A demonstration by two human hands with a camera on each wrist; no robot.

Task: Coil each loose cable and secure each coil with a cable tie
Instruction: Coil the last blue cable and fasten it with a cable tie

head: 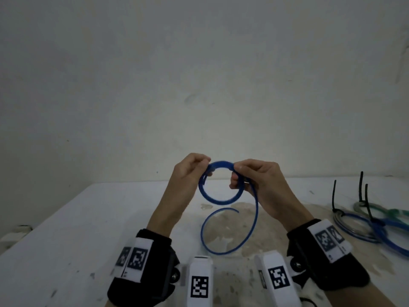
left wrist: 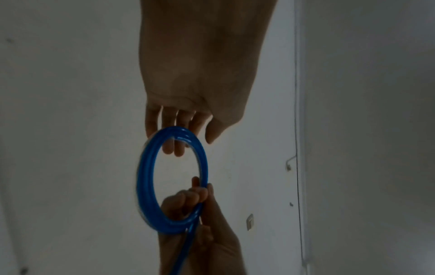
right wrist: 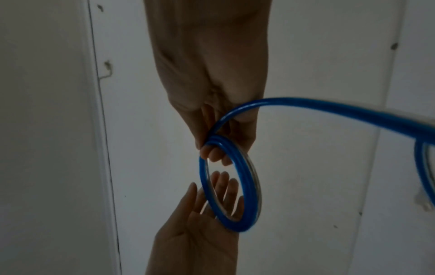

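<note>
Both hands hold a blue cable (head: 218, 199) above the white table (head: 88, 229), wound into a small ring of several turns. My right hand (head: 261, 180) grips the ring's right side, fingers curled round the strands (right wrist: 213, 143). My left hand (head: 188, 173) is at the ring's left side, and in the right wrist view its fingers (right wrist: 221, 186) lie straight behind the ring, which sits between them and the thumb. A loose tail (head: 257, 213) hangs from my right hand and curls in a wide arc over the table.
At the table's right lie tied coils, blue (head: 354, 227) and green (head: 389, 212), with black cable ties (head: 361, 185) sticking up. A brown stain (head: 243, 220) marks the table under my hands. A pale wall stands close behind.
</note>
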